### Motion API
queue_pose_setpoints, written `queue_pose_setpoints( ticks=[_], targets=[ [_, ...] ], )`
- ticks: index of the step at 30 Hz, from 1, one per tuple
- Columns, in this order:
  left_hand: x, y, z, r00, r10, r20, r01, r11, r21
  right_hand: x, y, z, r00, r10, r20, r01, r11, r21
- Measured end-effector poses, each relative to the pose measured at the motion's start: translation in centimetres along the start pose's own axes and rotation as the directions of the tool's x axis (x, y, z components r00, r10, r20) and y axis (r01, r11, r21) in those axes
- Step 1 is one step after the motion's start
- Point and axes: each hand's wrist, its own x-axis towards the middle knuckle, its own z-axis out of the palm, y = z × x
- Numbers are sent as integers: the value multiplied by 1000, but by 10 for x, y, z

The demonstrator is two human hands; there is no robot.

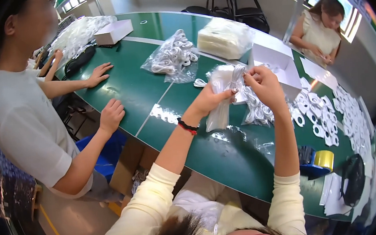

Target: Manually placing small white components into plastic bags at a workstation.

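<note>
My left hand (210,100) is closed on a clear plastic bag (217,117), which hangs below the thumb toward the table. A coiled white cable (238,73) stands up at the top of the bag, between my two hands. My right hand (264,83) has its fingertips pinched together right beside that coil; whether they grip the cable or the bag's edge, I cannot tell. Under my hands lies a heap of coiled white cables (258,110) in clear plastic. One more small coil (200,83) rests just left of my left hand.
The green table (153,130) carries a bag of white cables (175,55), a stack of plastic bags (225,37), a white box (275,59) and many white ring-shaped pieces (319,114). A tape dispenser (316,161) stands at right. Co-workers are at left (29,119) and far right (319,27).
</note>
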Motion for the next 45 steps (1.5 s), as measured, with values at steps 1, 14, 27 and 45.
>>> queue_pose_setpoints(
  ticks=[1,14,27,45],
  targets=[
    [0,-2,0,1000,9,-8,-9,1000,6,0,2,-2,1000,12,22,-14,996,93],
    [-1,8,-3,979,189,-76,-191,981,-24,-3,-19,6,985,-55,-166,111,930,351],
    [-1,7,-6,954,286,-94,-270,951,147,-14,-35,7,932,-358,51,351,862,-366],
    [1,5,-8,938,321,-134,-299,941,160,-5,-37,20,946,-308,-104,298,949,-107]
  ],
)
